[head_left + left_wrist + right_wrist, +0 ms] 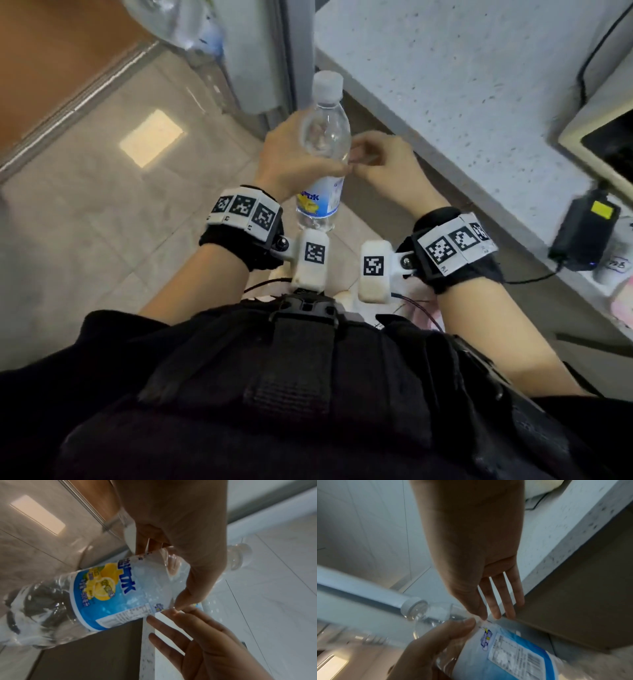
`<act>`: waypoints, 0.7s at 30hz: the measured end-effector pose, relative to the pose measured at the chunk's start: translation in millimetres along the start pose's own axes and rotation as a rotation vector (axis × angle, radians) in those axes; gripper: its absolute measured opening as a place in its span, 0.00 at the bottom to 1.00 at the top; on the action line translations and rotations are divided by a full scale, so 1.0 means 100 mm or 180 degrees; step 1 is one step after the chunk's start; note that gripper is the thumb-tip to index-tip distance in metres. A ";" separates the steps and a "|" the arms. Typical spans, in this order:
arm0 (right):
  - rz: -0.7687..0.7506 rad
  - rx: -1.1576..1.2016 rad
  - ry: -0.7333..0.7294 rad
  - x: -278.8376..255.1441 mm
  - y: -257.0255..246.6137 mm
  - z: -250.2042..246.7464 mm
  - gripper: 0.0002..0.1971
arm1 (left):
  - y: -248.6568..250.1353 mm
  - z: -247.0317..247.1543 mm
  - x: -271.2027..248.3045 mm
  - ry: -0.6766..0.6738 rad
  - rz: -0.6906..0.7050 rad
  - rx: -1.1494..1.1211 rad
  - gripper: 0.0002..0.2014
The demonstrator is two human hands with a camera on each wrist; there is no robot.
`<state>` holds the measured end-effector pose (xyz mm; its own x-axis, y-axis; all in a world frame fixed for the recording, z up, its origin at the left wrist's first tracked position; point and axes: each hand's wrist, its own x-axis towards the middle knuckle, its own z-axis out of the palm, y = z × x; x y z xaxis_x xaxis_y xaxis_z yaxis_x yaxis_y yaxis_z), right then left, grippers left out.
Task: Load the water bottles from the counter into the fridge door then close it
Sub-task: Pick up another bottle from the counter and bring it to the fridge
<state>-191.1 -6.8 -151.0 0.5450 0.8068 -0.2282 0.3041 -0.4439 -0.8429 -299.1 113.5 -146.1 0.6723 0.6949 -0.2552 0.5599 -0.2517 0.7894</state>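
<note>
A clear water bottle point(323, 137) with a white cap point(414, 606) and a blue and yellow label point(106, 595) is held upright in the air in front of my body, over the floor. My left hand point(294, 154) grips it round the upper body, just above the label, with the thumb point(445, 635) across the front. My right hand point(380, 161) is beside it on the right. Its fingers point(494, 601) are straight and spread, and the tips just touch the bottle at the label's top edge. It holds nothing.
The white speckled counter point(462, 85) runs along my right, with a black power adapter point(582, 233) and an appliance point(603, 137) on it. A grey upright panel point(260, 68) stands ahead, and a blurred clear bottle point(185, 31) shows at top left. Beige floor tiles point(102, 205) lie on my left.
</note>
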 end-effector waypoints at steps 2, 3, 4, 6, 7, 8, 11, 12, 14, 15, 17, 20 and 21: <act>-0.0114 -0.0109 -0.0124 0.12 -0.16 0.28 0.14 | -0.21 -0.29 -0.05 0.0189 -0.0034 -0.0083 0.30; -0.0156 -0.0140 -0.0171 0.19 -0.24 0.43 0.14 | -0.32 -0.44 -0.07 0.0307 -0.0063 -0.0146 0.31; -0.0187 -0.0168 -0.0224 0.25 -0.33 0.58 0.14 | -0.42 -0.59 -0.09 0.0409 -0.0125 -0.0227 0.30; -0.0222 -0.0198 -0.0297 0.39 -0.50 0.91 0.14 | -0.63 -0.91 -0.13 0.0523 -0.0143 -0.0397 0.28; -0.0232 -0.0155 -0.0322 0.45 -0.59 1.09 0.14 | -0.74 -1.07 -0.14 0.0543 -0.0104 -0.0462 0.29; -0.0232 -0.0104 -0.0343 0.51 -0.70 1.27 0.15 | -0.86 -1.23 -0.15 0.0568 -0.0097 -0.0504 0.30; -0.0269 -0.0096 -0.0317 0.69 -1.05 1.77 0.15 | -1.27 -1.72 -0.09 0.0657 -0.0143 -0.0576 0.34; -0.0295 -0.0080 -0.0293 0.75 -1.16 1.91 0.14 | -1.40 -1.89 -0.05 0.0694 -0.0175 -0.0593 0.34; -0.0362 -0.0020 -0.0220 0.87 -1.40 2.14 0.13 | -1.60 -2.20 0.01 0.0797 -0.0156 -0.0482 0.29; -0.0409 -0.0005 -0.0185 0.95 -1.51 2.24 0.13 | -1.69 -2.36 0.06 0.0860 -0.0116 -0.0422 0.28; -0.0490 0.0025 -0.0105 1.08 -1.72 2.37 0.12 | -1.81 -2.63 0.16 0.0965 -0.0072 -0.0334 0.27; -0.0643 0.0108 0.0019 1.32 -2.03 2.48 0.12 | -1.93 -2.94 0.39 0.1150 -0.0027 -0.0426 0.27; -0.0694 0.0156 0.0060 1.40 -2.10 2.49 0.12 | -1.95 -3.00 0.46 0.1212 -0.0005 -0.0469 0.27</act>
<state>-373.7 296.4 -127.1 0.4850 0.8740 -0.0292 0.3783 -0.2398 -0.8941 -522.1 396.5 -144.3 0.4285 0.9020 -0.0534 0.4668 -0.1704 0.8678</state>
